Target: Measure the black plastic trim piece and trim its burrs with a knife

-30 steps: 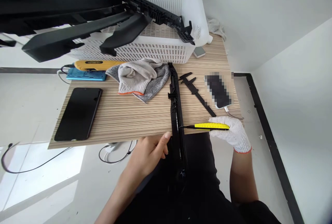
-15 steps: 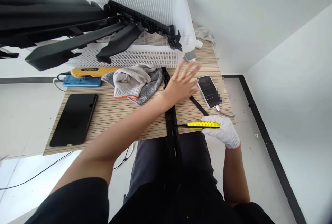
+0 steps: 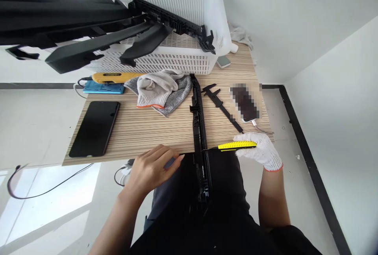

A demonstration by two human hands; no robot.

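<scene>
A long black plastic strip [image 3: 198,117] lies across the striped wooden table [image 3: 141,133] and runs over its front edge onto my lap. My right hand [image 3: 264,153], in a white knit glove, is closed round a yellow utility knife [image 3: 236,145]; the blade tip touches the strip's right side at the table edge. My bare left hand [image 3: 152,167] hovers at the front edge, just left of the strip. Its fingers are curled together and pinched toward the strip. What they hold, if anything, is unclear.
A white basket [image 3: 183,60] with long black plastic parts [image 3: 88,46] stands at the back. On the table lie grey gloves [image 3: 161,87], a black caliper [image 3: 220,103], a black phone [image 3: 95,128], a blurred phone [image 3: 245,102], a yellow tool [image 3: 113,76] and a blue item [image 3: 103,87].
My left hand first reached out flat over the caliper toward the right phone, then drew back to the table's front edge with its fingers curled. The right hand and knife stayed put.
</scene>
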